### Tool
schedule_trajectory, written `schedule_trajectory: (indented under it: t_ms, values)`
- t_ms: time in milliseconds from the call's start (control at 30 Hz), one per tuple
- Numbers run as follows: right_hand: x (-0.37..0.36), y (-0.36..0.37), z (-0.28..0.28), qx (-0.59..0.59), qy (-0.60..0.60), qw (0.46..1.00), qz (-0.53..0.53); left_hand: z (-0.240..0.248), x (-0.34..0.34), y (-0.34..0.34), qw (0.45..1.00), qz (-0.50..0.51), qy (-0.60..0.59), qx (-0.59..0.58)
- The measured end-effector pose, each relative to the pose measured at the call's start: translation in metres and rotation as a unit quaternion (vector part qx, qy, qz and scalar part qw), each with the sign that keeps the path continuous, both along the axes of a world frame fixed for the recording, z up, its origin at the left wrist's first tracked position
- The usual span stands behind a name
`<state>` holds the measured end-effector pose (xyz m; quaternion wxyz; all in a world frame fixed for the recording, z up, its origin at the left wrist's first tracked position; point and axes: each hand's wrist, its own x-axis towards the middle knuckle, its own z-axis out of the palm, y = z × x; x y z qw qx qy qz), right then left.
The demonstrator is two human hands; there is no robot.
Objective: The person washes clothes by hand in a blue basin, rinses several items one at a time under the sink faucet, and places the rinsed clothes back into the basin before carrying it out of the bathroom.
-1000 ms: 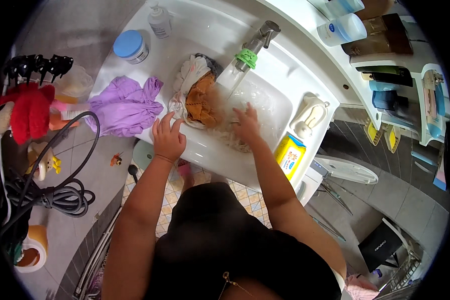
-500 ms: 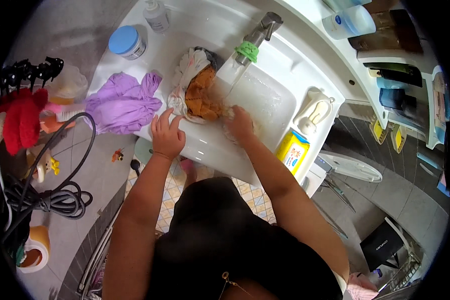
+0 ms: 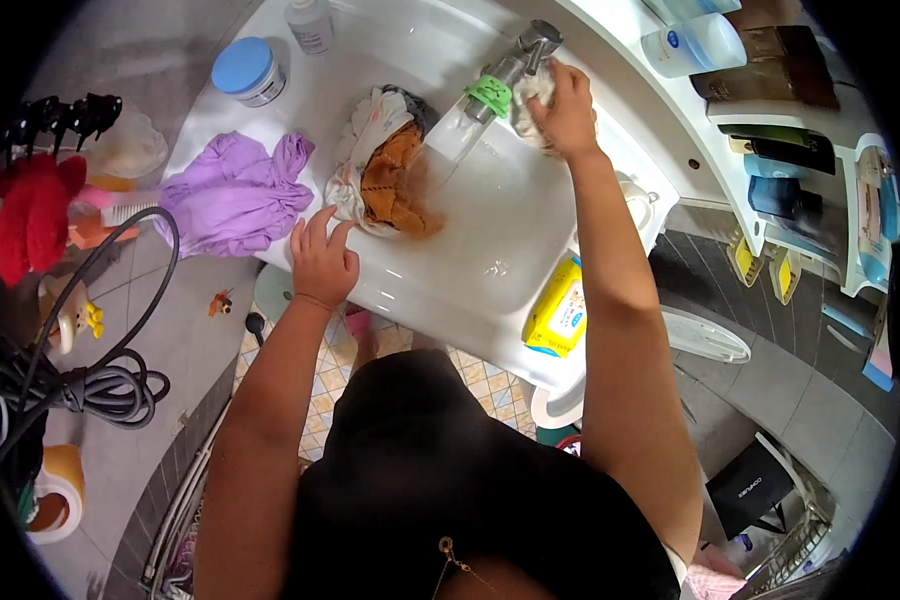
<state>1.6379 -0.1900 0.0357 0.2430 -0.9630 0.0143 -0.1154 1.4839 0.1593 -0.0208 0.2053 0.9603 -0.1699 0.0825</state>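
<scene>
Head view: right hand (image 3: 567, 112) is at the back ledge beside the tap (image 3: 537, 40), fingers curved over a pale cloth wad (image 3: 528, 95), thumb against it; can't tell if it's gripped firmly or just rests there. Left hand (image 3: 324, 265) is empty, fingers loosely spread on the sink's front rim. Orange-brown cloth (image 3: 390, 185) and white cloth (image 3: 348, 185) sit bunched in the left of the basin (image 3: 530, 215), water running beside them. Purple garment (image 3: 238, 195) lies on the surface left of the basin. Looks partway: pale wad out of the basin, orange-brown and white cloths in it, purple one apart. Can't tell whether any is clean.
</scene>
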Motion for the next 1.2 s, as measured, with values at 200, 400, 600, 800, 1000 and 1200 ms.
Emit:
schedule_trajectory:
  t_ms: [200, 400, 600, 800, 1000, 1200]
  values:
    - [-0.066, 0.072, -0.024, -0.071, -0.045, 0.993, -0.085, 0.001, -0.005, 0.011, 1.0, 0.02, 0.001, 0.009]
    - [-0.115, 0.174, -0.126, 0.196, 0.135, 0.971, -0.011, 0.002, 0.0, 0.001, 1.0, 0.001, 0.002, -0.001]
    - [-0.123, 0.145, -0.114, 0.378, 0.298, 0.876, -0.037, 0.001, -0.002, 0.005, 1.0, 0.007, -0.002, -0.002]
    - [-0.154, 0.093, -0.019, 0.764, 0.168, 0.6, -0.168, -0.002, -0.003, 0.009, 1.0, 0.013, -0.006, -0.023]
    - [-0.144, 0.047, -0.088, 0.244, 0.187, 0.926, -0.218, -0.002, -0.001, 0.006, 1.0, 0.004, -0.017, -0.026]
    - [-0.124, 0.113, -0.128, -0.155, 0.24, 0.956, -0.071, 0.0, -0.003, 0.009, 1.0, 0.013, -0.014, -0.006]
